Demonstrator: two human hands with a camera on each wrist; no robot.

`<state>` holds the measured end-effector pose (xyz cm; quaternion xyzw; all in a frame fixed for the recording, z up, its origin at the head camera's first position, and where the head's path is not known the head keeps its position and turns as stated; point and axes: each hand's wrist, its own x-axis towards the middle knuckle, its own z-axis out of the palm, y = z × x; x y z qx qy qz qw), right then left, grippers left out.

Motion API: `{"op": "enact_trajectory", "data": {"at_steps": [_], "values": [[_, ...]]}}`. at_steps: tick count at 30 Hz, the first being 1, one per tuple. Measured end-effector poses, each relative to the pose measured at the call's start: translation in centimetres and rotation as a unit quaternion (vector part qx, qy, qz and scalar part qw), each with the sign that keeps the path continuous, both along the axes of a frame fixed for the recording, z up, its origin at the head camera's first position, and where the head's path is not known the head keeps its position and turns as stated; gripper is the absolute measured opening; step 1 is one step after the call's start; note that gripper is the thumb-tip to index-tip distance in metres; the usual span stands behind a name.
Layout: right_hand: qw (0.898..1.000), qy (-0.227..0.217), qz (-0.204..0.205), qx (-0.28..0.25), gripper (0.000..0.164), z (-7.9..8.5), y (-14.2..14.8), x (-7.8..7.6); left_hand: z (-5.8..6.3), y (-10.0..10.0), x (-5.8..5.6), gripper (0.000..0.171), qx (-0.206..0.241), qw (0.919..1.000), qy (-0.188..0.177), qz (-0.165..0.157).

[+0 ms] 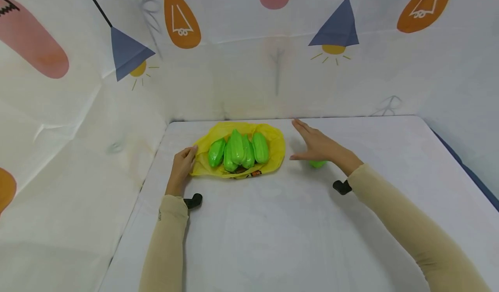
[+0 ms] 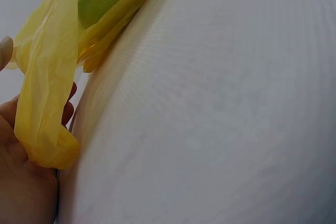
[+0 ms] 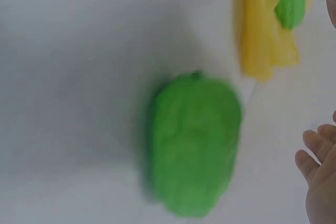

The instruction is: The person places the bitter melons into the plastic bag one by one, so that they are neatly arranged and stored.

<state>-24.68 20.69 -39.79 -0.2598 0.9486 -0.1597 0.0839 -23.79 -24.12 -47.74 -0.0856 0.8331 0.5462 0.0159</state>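
Note:
A yellow plastic bag (image 1: 277, 153) lies spread on the table, with several glossy green ridged vegetables (image 1: 237, 148) on it; their exact kind is unclear. At the bag's left edge, my left hand (image 1: 182, 165) holds the plastic. In the left wrist view a strip of the bag (image 2: 47, 93) runs between the thumb and fingers of that hand (image 2: 23, 182). To the right of the bag, my right hand (image 1: 317, 145) hovers with thumb and fingers spread, holding nothing. A single green vegetable (image 1: 318, 164) lies partly hidden below it, fully visible but blurred in the right wrist view (image 3: 194, 145).
The white table (image 1: 273, 231) reaches back to a white sheet (image 1: 241, 79) printed with lamps and bulbs. Another sheet wall (image 1: 58, 153) stands along the left side. Each wrist carries a small black device (image 1: 193, 201).

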Motion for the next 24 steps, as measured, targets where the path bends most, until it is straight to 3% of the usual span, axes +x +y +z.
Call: {"op": "enact_trajectory", "data": {"at_steps": [10,17,24], "values": [[0.999,0.005,-0.048,0.019,0.105,-3.2,5.8,1.6,-0.1,-0.1,0.0,0.076,0.001,1.0,-0.003,0.0],[0.998,0.004,-0.064,-0.002,0.095,-4.8,7.0,2.0,-0.2,-0.1,0.1,0.071,-0.002,1.0,0.001,0.004],[0.997,-0.005,-0.079,-0.011,0.108,-5.0,7.2,2.1,-0.3,0.0,0.0,0.073,-0.007,0.9999,0.007,0.003]]}}
